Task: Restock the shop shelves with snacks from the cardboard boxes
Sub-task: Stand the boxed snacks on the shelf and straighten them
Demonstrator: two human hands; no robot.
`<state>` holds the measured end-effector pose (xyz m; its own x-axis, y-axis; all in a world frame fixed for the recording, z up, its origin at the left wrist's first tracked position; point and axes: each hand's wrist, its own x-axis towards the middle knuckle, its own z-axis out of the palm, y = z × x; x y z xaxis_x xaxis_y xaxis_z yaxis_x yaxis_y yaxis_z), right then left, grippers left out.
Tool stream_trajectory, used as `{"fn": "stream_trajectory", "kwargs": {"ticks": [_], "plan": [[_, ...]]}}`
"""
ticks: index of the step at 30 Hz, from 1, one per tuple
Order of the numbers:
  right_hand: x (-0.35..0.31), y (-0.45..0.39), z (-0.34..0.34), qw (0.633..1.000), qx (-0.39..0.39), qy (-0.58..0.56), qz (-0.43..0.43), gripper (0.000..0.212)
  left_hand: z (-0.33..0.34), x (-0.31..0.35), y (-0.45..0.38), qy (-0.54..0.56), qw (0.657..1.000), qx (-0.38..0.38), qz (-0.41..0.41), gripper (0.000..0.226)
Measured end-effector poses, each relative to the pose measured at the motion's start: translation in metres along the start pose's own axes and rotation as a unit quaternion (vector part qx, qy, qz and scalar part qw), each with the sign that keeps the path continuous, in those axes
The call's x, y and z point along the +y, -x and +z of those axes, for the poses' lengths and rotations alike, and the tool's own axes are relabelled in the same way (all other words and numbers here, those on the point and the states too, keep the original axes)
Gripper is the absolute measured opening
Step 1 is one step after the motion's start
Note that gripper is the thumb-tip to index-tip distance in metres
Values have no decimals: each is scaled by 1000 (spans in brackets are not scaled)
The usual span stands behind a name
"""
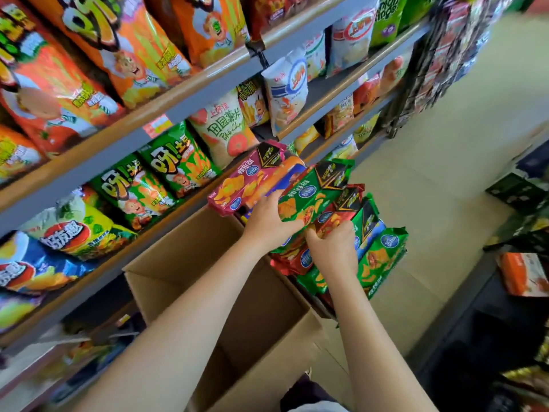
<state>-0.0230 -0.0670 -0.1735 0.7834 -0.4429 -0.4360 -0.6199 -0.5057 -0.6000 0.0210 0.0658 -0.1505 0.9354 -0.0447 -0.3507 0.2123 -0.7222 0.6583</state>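
Snacks everywhere here. Our left hand (267, 221) grips a green packet (309, 194) from underneath, lifted above the open cardboard box (208, 281). Our right hand (334, 248) has its fingers curled into the pile of packets (377, 257) stacked at the box's far end, pinching a red one (328, 218). A magenta packet (237, 185) sits just beside the shelves (184, 108), which are full of chip bags.
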Motion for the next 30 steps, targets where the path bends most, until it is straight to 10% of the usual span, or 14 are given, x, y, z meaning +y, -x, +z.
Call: {"fn": "stream_trajectory", "kwargs": {"ticks": [6,15,20,26,30], "plan": [[-5,-3,-1,997,18,67,-14,31,-33,-27,50,415,908,-19,-58,80],[-32,38,-23,982,77,7,-170,32,-49,-80,95,575,798,-177,16,113],[-52,60,-11,941,-24,-105,-322,39,-65,-105,117,621,779,-14,-83,101],[-81,104,36,895,-151,-172,-383,40,-107,-153,161,576,790,99,-186,24],[-109,149,75,846,-328,-225,-355,40,-129,-187,186,606,757,162,-182,35]]}}
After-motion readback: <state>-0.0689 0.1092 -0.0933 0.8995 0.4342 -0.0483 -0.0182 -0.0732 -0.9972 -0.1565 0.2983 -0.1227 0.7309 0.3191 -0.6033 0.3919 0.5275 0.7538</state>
